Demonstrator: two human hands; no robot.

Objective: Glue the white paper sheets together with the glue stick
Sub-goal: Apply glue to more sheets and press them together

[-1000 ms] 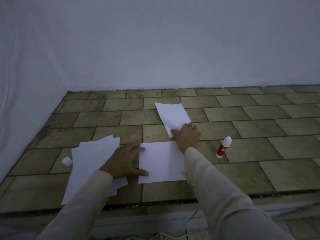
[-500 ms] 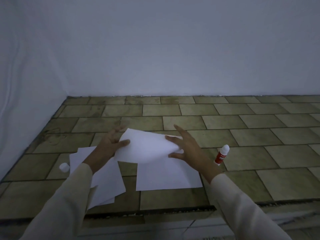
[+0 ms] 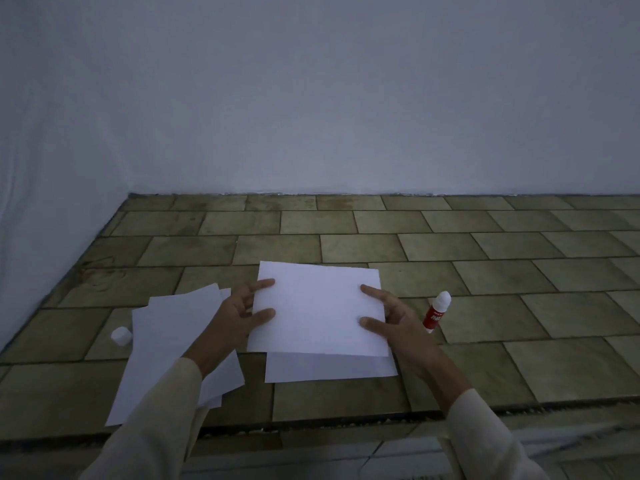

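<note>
I hold a white paper sheet (image 3: 317, 308) by its two side edges, flat and just above a second white sheet (image 3: 329, 370) that lies on the tiled surface. My left hand (image 3: 239, 315) grips the left edge and my right hand (image 3: 391, 318) grips the right edge, thumbs on top. Only the near strip of the lower sheet shows below the held one. The red glue stick (image 3: 437, 311) with its white top stands uncapped just right of my right hand. Its white cap (image 3: 121, 336) lies apart at the far left.
A loose stack of white sheets (image 3: 169, 344) lies to the left, partly under my left forearm. The tiled surface (image 3: 519, 271) ends at a white wall behind and at the left, and at a front edge near my sleeves.
My hands lifted the far sheet, brought it toward me, and now hold it flat over the near sheet. The camera has tilted up a little.
</note>
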